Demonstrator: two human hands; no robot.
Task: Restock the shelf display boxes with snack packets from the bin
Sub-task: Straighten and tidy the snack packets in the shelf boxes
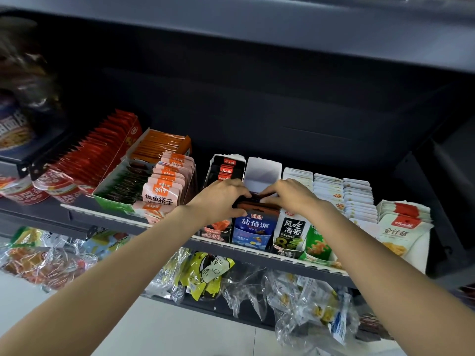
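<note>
Both hands meet over a blue display box at the near edge of the shelf. The left hand curls its fingers round the left end of a small stack of dark brown snack packets, and the right hand pinches the stack's right end, thumb underneath and fingers on top. The stack sits at the near end of the blue box, whose far part shows bare white walls. Just left of it stands a box of black and red packets; just right, a white and black box and rows of white packets. Farther left are pink packets, green packets and red packets. On the shelf below lie clear bags and a yellow bag.
</note>
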